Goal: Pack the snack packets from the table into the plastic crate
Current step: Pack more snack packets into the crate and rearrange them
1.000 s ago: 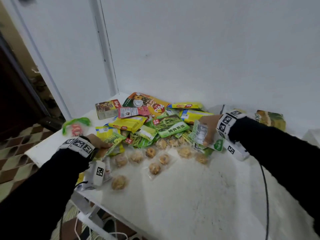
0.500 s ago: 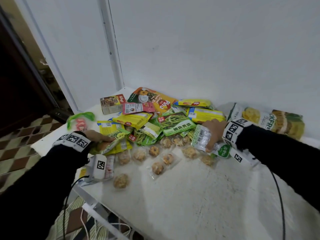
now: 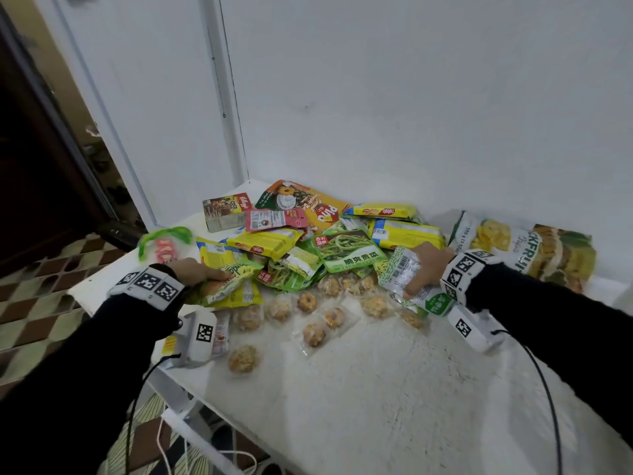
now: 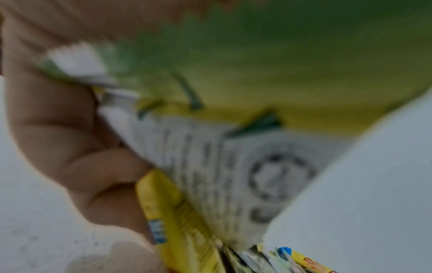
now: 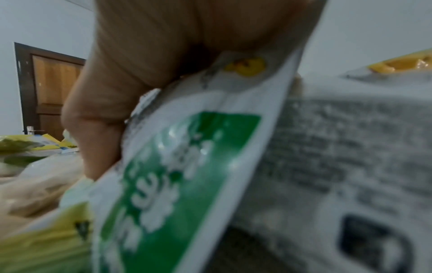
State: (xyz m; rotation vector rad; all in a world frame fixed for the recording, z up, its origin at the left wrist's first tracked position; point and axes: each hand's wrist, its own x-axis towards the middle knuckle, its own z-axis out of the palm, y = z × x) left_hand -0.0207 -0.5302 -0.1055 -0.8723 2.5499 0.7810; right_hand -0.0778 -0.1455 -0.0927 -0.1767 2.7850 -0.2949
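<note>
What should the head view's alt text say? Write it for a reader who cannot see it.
A person's left hand grips a yellow-green packet and the right hand grips a white-and-green packet, at either end of a heap of snack packets on a white table in a white-walled corner. No crate is visible.

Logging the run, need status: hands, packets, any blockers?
Left hand grips yellow-green packet. Right hand grips white-green packet. Snack pile on table; crate not in view.

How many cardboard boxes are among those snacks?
1: the cereal box stands at the far-left edge of the snack pile. Others could lie hidden underneath.
</note>
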